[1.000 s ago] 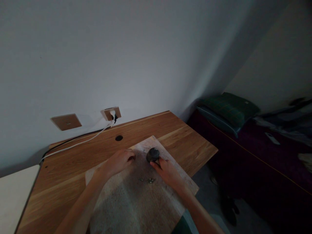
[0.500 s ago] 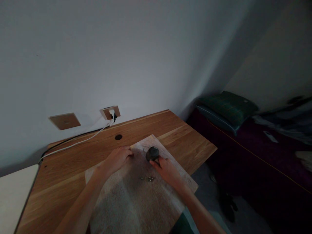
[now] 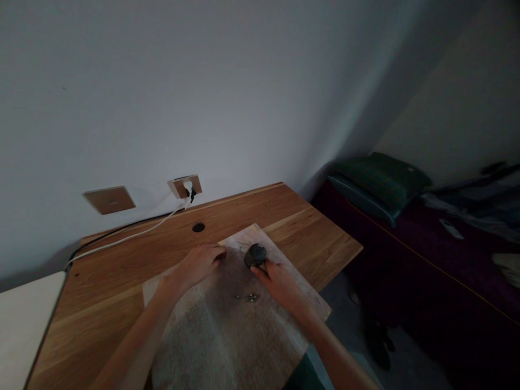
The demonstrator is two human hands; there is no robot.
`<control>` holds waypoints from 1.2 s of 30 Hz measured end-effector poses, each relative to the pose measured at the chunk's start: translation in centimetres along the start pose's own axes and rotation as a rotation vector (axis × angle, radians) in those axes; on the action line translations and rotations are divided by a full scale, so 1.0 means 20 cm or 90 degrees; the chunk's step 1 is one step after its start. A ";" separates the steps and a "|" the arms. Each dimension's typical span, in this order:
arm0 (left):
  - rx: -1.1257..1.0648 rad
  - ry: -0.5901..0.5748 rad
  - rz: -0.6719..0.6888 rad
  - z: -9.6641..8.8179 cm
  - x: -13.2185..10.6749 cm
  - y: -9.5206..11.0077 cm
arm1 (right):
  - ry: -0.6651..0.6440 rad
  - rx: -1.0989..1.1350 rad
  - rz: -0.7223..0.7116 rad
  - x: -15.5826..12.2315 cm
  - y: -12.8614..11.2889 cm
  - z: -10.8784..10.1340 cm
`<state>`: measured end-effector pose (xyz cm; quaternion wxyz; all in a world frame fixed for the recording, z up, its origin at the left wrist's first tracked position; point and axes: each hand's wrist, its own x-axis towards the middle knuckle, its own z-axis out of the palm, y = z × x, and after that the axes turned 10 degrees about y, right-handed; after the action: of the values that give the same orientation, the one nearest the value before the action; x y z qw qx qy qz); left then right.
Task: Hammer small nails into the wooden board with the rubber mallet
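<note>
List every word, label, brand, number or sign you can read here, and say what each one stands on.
No text can be read anywhere.
Left wall plate: a small pale mark, too small to make out.
Green pillow: a small pale patch, perhaps a label, too blurred to read.
Dark round-headed object in the right hand: no readable lettering.

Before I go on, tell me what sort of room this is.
Probably a bedroom: pillows lie stacked on what looks like a purple-covered bed, and a wooden desk stands against the wall below a plugged-in socket.
</note>
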<state>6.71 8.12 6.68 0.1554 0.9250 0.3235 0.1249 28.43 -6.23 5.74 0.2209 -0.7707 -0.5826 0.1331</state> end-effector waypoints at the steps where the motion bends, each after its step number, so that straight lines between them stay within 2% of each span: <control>1: -0.006 -0.003 0.007 0.00 0.00 0.00 | 0.000 0.000 0.003 0.00 0.00 0.00; 8: 0.007 -0.006 0.010 0.00 0.01 -0.02 | -0.003 0.006 0.005 0.00 0.00 0.00; 13: -0.020 -0.016 -0.015 0.03 0.02 -0.03 | -0.017 -0.018 0.010 0.01 0.01 0.01; 18: -0.039 -0.005 -0.034 0.01 0.01 -0.07 | -0.021 0.005 0.005 0.01 0.02 0.01; 36: -0.046 0.002 0.003 -0.02 0.01 -0.06 | 0.003 0.025 -0.008 0.01 0.03 0.03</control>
<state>6.00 9.24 6.52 0.1877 0.9194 0.3167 0.1387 28.73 -6.07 4.96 0.2383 -0.7629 -0.5840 0.1419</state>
